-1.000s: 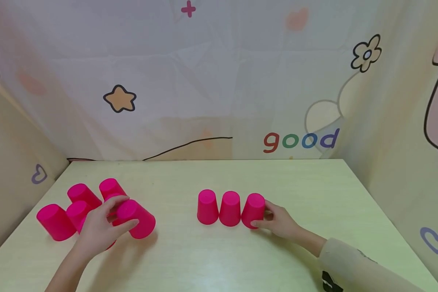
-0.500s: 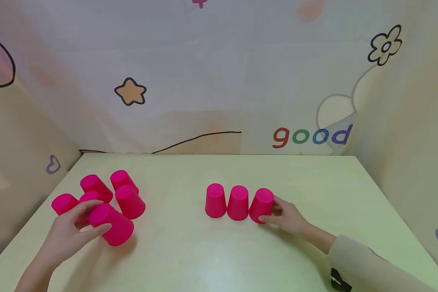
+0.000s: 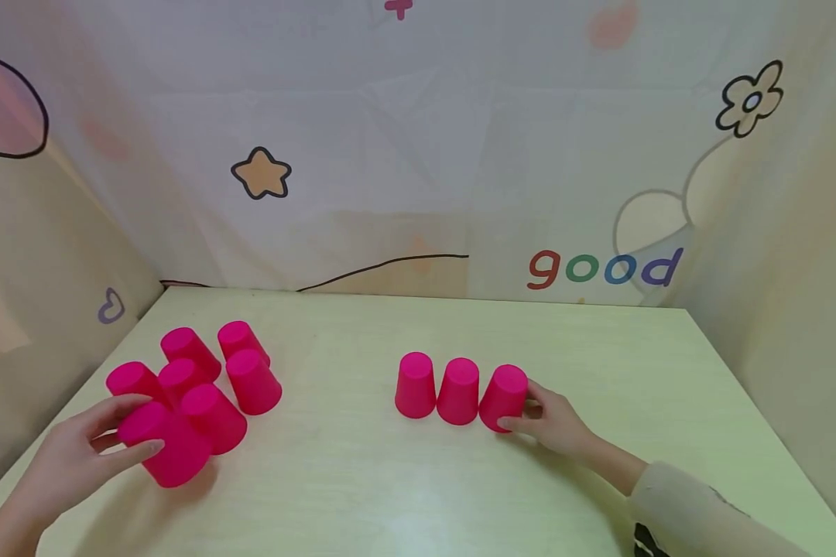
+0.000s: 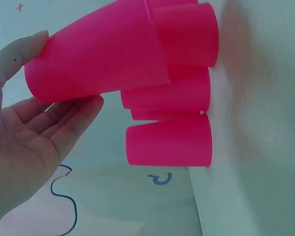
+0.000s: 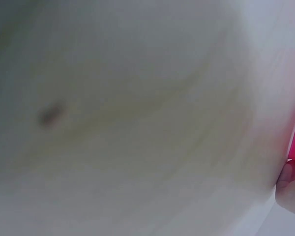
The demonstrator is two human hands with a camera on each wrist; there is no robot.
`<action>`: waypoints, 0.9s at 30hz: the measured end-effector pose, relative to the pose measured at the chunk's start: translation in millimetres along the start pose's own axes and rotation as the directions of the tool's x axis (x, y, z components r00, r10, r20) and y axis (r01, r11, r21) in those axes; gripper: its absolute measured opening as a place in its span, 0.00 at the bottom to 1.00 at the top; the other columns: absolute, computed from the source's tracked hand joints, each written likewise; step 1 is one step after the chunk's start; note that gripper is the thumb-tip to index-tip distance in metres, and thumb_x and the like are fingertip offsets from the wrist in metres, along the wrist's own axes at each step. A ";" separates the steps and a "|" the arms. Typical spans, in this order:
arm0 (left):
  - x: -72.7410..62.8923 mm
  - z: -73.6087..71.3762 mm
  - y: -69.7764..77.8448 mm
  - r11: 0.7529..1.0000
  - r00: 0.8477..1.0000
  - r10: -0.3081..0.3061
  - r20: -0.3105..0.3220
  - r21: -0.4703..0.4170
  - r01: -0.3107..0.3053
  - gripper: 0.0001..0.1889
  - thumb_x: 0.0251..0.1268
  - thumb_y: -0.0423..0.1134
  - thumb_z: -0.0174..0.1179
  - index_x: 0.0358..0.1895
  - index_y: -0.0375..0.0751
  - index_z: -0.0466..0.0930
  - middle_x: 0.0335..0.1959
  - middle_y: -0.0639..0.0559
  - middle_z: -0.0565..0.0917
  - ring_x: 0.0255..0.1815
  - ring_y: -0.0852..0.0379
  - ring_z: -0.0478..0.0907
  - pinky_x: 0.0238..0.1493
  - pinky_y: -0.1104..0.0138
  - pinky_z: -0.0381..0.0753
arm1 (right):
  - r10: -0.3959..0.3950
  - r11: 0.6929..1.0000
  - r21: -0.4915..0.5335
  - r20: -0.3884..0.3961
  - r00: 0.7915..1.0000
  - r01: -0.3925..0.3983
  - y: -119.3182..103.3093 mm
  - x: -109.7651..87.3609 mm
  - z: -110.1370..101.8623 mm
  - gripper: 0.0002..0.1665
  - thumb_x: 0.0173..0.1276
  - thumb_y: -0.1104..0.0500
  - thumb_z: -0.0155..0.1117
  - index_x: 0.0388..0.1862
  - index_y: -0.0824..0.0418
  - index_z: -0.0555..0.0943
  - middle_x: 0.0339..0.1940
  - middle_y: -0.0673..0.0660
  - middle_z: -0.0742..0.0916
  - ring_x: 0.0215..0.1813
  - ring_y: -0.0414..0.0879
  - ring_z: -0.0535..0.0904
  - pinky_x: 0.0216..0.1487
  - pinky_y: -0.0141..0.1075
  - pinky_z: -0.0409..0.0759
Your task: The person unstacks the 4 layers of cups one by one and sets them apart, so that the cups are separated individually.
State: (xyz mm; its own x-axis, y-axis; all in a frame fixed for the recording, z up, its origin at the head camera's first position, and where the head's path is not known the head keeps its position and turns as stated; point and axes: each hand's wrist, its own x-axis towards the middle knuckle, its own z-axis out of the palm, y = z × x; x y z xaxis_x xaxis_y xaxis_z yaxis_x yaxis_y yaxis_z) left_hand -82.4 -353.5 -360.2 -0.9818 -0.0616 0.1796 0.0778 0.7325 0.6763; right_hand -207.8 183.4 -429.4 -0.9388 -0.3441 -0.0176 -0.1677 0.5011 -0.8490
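Note:
At the table's left, my left hand (image 3: 73, 456) grips an upside-down pink cup (image 3: 170, 452) between thumb and fingers. In the left wrist view this cup (image 4: 96, 54) is tilted, its rim off the table. Just behind it several matching pink cups (image 3: 254, 384) stand upside down in a cluster, partly hiding one another. Right of centre, my right hand (image 3: 557, 424) holds the rightmost cup (image 3: 507, 394) of a row of three upside-down cups, thumb at its front, other fingers partly hidden behind. The middle cup (image 3: 458, 392) and left cup (image 3: 416, 387) stand beside it.
The pale wooden table (image 3: 362, 495) is bounded by a patterned cloth backdrop (image 3: 390, 155) at the back and both sides. A pale sleeve (image 3: 697, 507) covers the right forearm. Most of the right wrist view is blurred by pale fabric.
My left hand has carried its cup left and toward me, uncovering more of the cluster. My right hand stays at the same cup. The head view has shifted slightly.

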 end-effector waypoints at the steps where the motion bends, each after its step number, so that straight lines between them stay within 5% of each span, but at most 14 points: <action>1: 0.1 -0.7 -2.5 1.000 1.000 -0.007 -0.006 0.011 0.007 0.28 0.52 0.39 0.66 0.56 0.33 0.69 0.38 0.74 0.72 0.34 0.79 0.73 0.30 0.76 0.78 | 0.001 1.000 0.000 0.000 1.000 -0.001 -0.1 -0.3 0.2 0.34 0.54 0.54 0.70 0.58 0.60 0.69 0.49 0.57 0.80 0.47 0.51 0.77 0.43 0.37 0.77; 5: 1.9 -0.8 -11.0 0.996 0.998 -0.041 -0.050 0.079 0.045 0.29 0.51 0.41 0.68 0.55 0.33 0.69 0.39 0.67 0.74 0.32 0.82 0.69 0.28 0.79 0.76 | -0.005 1.000 0.000 -0.002 1.000 0.005 0.2 0.9 0.2 0.34 0.54 0.54 0.70 0.58 0.60 0.69 0.50 0.57 0.79 0.48 0.51 0.76 0.44 0.39 0.78; 11: 8.4 4.8 -20.2 0.984 0.994 -0.100 -0.053 0.146 0.107 0.32 0.51 0.44 0.67 0.56 0.30 0.67 0.46 0.36 0.74 0.39 0.47 0.77 0.26 0.75 0.77 | 0.016 1.000 -0.013 -0.004 1.000 -0.016 0.9 0.5 0.5 0.35 0.53 0.54 0.70 0.59 0.61 0.68 0.50 0.58 0.79 0.48 0.52 0.77 0.44 0.40 0.78; 14: 11.2 6.1 -25.7 0.981 0.992 -0.124 -0.037 0.144 0.128 0.32 0.52 0.44 0.66 0.56 0.28 0.66 0.46 0.34 0.74 0.40 0.37 0.75 0.26 0.72 0.78 | 0.023 1.000 -0.013 -0.002 1.000 -0.023 0.9 0.0 0.9 0.35 0.53 0.54 0.70 0.59 0.61 0.68 0.50 0.58 0.79 0.48 0.53 0.77 0.44 0.40 0.78; 22: 16.1 5.5 -32.9 0.973 0.986 -0.165 -0.018 0.161 0.166 0.35 0.53 0.47 0.65 0.58 0.27 0.63 0.47 0.31 0.72 0.42 0.34 0.73 0.26 0.65 0.79 | 0.024 1.000 -0.009 -0.011 1.000 -0.024 -1.5 -0.6 -0.2 0.35 0.53 0.54 0.70 0.59 0.60 0.68 0.50 0.58 0.79 0.47 0.53 0.77 0.44 0.41 0.78; 25: 14.8 6.3 -21.6 0.966 0.982 -0.146 -0.117 0.198 0.167 0.35 0.53 0.43 0.65 0.58 0.25 0.62 0.49 0.28 0.70 0.44 0.31 0.71 0.31 0.54 0.81 | 0.031 0.999 -0.011 -0.006 0.999 -0.031 -1.8 -1.5 -0.4 0.35 0.53 0.54 0.70 0.59 0.60 0.68 0.50 0.58 0.79 0.48 0.53 0.77 0.44 0.41 0.78; 27: 14.9 6.5 -8.5 0.967 0.970 -0.107 -0.217 0.204 0.152 0.32 0.53 0.40 0.65 0.58 0.26 0.63 0.50 0.29 0.69 0.46 0.33 0.69 0.36 0.63 0.81 | 0.034 0.999 -0.010 -0.005 0.999 -0.035 -2.0 -1.7 -0.5 0.35 0.53 0.54 0.70 0.59 0.60 0.68 0.50 0.58 0.79 0.48 0.53 0.76 0.44 0.41 0.78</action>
State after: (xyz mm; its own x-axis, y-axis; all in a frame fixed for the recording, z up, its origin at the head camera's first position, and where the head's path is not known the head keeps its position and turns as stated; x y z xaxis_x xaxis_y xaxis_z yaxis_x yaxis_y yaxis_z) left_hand -98.8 -356.2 -368.0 -0.9232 -0.2853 0.2573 -0.1096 0.8374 0.5354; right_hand -206.0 183.4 -427.4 -0.9455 -0.3225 -0.0441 -0.1381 0.5204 -0.8427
